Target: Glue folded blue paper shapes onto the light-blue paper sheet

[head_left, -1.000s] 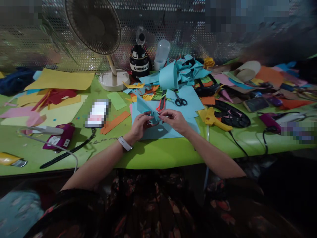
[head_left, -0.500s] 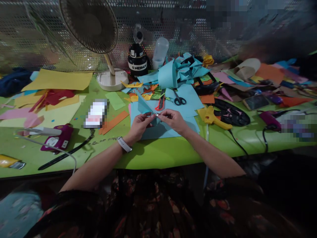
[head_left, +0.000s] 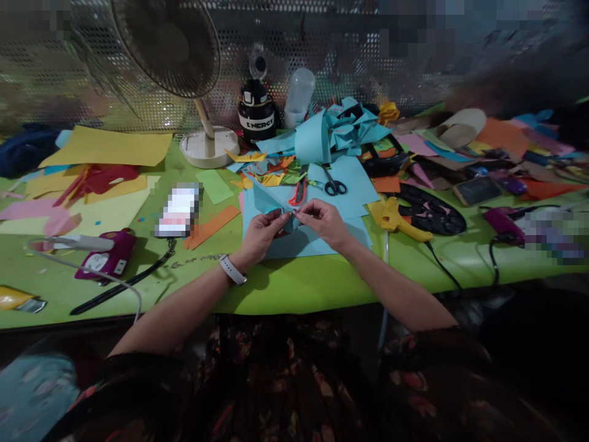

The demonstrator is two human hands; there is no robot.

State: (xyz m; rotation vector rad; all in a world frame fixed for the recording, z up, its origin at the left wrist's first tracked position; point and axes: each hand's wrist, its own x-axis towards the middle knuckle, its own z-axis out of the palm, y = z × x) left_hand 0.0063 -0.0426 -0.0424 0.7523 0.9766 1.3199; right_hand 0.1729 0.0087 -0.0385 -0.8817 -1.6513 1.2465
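Observation:
My left hand (head_left: 262,234) is closed on a folded piece of blue paper (head_left: 265,197), thumb on top. A pointed flap of it sticks up to the left of the fingers. My right hand (head_left: 326,226) pinches the same paper at its right side, its fingertips nearly meeting the left thumb. Parts of the folds are hidden by the fingers. Flat blue paper sheets (head_left: 304,247) lie beneath both hands. Just beyond them rest a red-edged utility knife (head_left: 299,191) and black scissors (head_left: 335,186).
A yellow glue gun (head_left: 405,226) lies to the right by a black tray (head_left: 435,210). A heap of folded blue paper (head_left: 352,129), a black bottle (head_left: 256,113) and a fan (head_left: 209,147) stand behind. Left are a phone (head_left: 178,210) and a purple power strip (head_left: 105,255).
The paper's raised flap has tipped a little to the left and lower. My right fingers have shifted slightly on the fold. Both hands stay in nearly the same place.

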